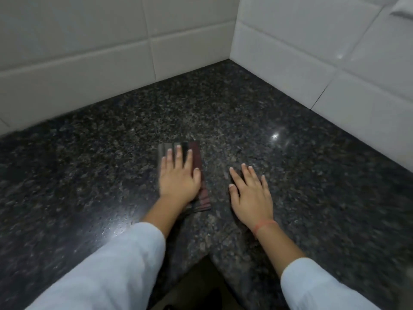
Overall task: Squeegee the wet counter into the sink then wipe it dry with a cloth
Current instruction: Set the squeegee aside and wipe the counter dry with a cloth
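Observation:
A folded cloth [196, 153] with dark grey and maroon stripes lies flat on the black speckled granite counter [223, 113]. My left hand [178, 175] presses down on the cloth with fingers spread and palm flat, covering most of it. My right hand [250, 195] rests flat on the bare counter just to the right of the cloth, fingers apart and holding nothing. A thin red thread circles my right wrist. No squeegee or sink is in view.
White tiled walls [78, 52] meet in a corner [232, 57] behind the counter, left and right. The counter's front edge forms an inner corner [207, 256] below my hands, with dark floor beneath. Light sleeves cover both forearms.

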